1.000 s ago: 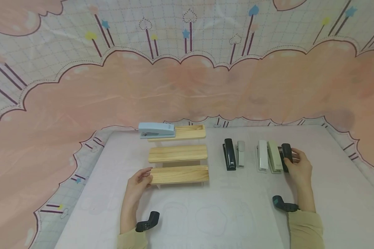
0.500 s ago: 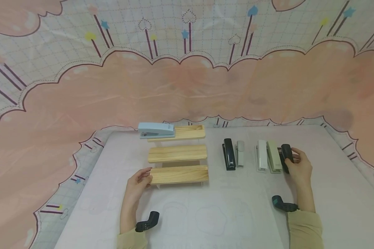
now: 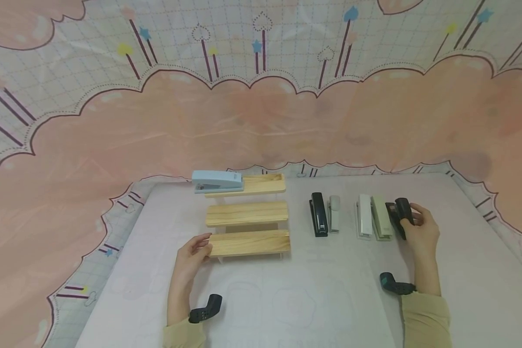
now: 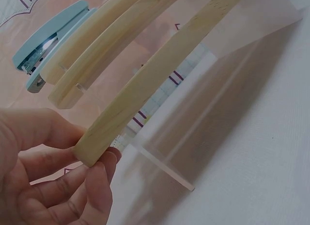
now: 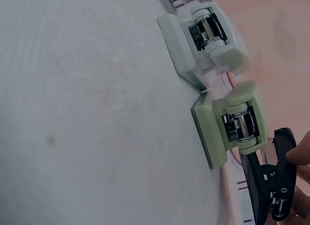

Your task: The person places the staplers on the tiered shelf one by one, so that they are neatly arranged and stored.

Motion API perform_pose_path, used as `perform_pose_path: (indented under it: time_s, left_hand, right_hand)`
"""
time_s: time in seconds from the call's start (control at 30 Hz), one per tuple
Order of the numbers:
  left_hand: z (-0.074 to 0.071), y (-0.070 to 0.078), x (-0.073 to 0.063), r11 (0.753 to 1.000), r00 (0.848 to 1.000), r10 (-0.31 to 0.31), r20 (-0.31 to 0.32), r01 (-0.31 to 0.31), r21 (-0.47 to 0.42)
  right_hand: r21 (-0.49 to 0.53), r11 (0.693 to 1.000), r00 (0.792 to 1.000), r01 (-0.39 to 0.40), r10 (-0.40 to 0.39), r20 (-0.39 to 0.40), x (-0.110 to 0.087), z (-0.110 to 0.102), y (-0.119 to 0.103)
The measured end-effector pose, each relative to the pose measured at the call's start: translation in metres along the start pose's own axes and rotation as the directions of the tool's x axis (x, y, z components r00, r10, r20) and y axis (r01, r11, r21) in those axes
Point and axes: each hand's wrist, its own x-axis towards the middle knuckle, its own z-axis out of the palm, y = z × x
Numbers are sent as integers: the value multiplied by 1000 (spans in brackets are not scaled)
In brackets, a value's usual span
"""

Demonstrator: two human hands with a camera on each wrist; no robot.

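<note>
My left hand (image 3: 193,253) pinches the left end of the lowest wooden board of a three-step shelf (image 3: 250,244), thumb and fingers on either side of its edge in the left wrist view. A light blue stapler (image 3: 218,181) lies on the left part of the top step. At the right of the table, my right hand (image 3: 422,229) grips a black stapler (image 5: 282,174) by its upper arm; it is tilted beside a green stapler (image 3: 381,217). Only some right fingers (image 5: 301,155) show at the edge of the right wrist view.
A white stapler (image 3: 365,216) stands left of the green one. Further left, another black stapler (image 3: 319,215) and a small grey stapler (image 3: 334,214) stand side by side. Clear supports (image 4: 164,167) hold up the shelf boards on the white table (image 3: 330,299). A patterned cloth (image 3: 261,121) hangs behind.
My right hand has tilted the black stapler and shifted it slightly up and to the right. The left hand keeps its place on the shelf.
</note>
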Motion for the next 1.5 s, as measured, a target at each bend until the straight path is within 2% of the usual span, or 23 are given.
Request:
perform_pose_path:
  time_s: [0.6,0.93,1.3,1.5]
  left_hand:
    - [0,-2,-1,1000,1000,5,5,-4,-6]
    - [0,-1,-2,1000,1000,7,9,-7,4]
    - [1,1,2,999,999,32,12,-32,12]
    - [0,0,2,1000,1000,21,8,-22,10]
  right_hand:
    - [32,998,998,62,-62,-17,-8,-8,-23]
    - [20,991,990,136,-135,-37,-16,-11,-36]
    - [80,975,978,206,-203,-42,-27,-6,-58]
    - [82,954,957,289,-290,2,-29,1,-71]
